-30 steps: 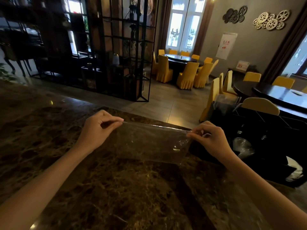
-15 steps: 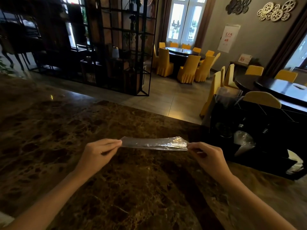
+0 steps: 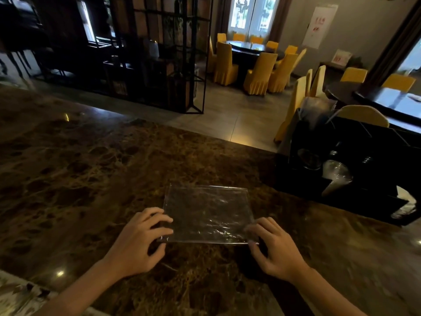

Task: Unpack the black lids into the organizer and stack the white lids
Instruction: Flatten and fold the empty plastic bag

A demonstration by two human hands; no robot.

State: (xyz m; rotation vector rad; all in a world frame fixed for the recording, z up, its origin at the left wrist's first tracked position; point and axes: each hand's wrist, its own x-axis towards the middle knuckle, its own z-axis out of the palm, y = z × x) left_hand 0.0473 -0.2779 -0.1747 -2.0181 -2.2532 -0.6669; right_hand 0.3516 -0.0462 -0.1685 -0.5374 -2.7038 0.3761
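An empty clear plastic bag (image 3: pixel 207 213) lies flat on the dark marble counter (image 3: pixel 79 169). My left hand (image 3: pixel 141 242) rests at the bag's near left corner, fingers spread, fingertips touching its edge. At the near right corner my right hand (image 3: pixel 273 249) does the same, fingers apart. Neither hand pinches the bag. The black organizer (image 3: pixel 376 142) stands on the counter to the right, with a dark round item (image 3: pixel 309 158) and a clear plastic sleeve (image 3: pixel 337 176) in its compartments. Something white (image 3: pixel 404 201) shows at its near right end.
The counter's far edge runs just behind the bag, with a tiled floor beyond. A black metal shelf (image 3: pixel 159 53) stands back left. Yellow-covered chairs (image 3: pixel 259 74) surround dark round tables at the back and right. A patterned cloth (image 3: pixel 20 295) shows at the bottom left.
The bag, held stretched in the air between both hands, came down and now lies flat on the counter. Both hands let go of their pinch and spread their fingers at its near corners.
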